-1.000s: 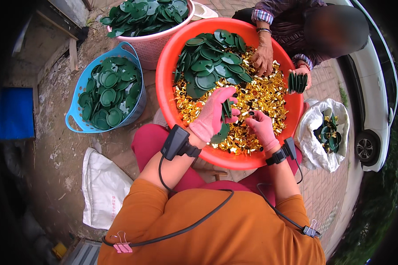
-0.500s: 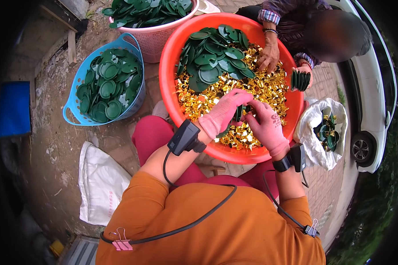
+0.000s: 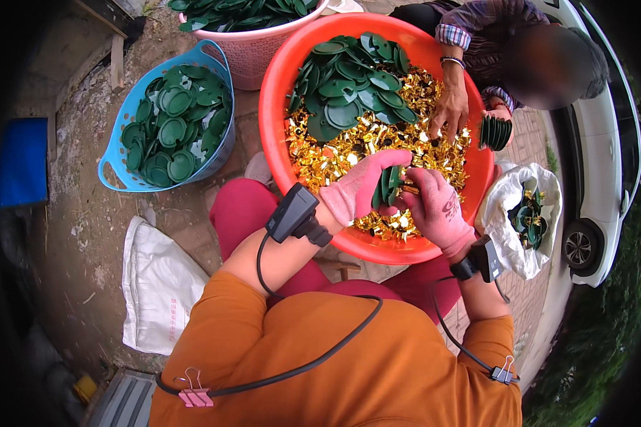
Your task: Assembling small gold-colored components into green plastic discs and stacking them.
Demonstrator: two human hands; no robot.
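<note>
Over the near part of a red-orange tub (image 3: 269,128), both my hands wear pink gloves and work close together. My left hand (image 3: 360,188) is closed round a small stack of green plastic discs (image 3: 386,186), held on edge. Against that stack, the bent fingers of my right hand (image 3: 438,210) pinch what looks like a small gold piece (image 3: 409,188), partly hidden by the glove. Beneath my hands lies a layer of shiny gold pieces (image 3: 320,165). A heap of loose green discs (image 3: 352,82) covers the far left of the tub.
Across the tub, another person's hand (image 3: 450,107) reaches into the gold pieces; their other hand holds a stack of discs (image 3: 495,133). Discs fill a blue basket (image 3: 110,160) and a pink basket (image 3: 253,53). White sacks (image 3: 160,285) lie left and stand right (image 3: 541,178). A white car (image 3: 598,156) is parked right.
The discs in my left hand have tilted, showing more of their faces. My right fingers have shifted slightly beside them. The other person's hand has lifted a little, its fingers spread.
</note>
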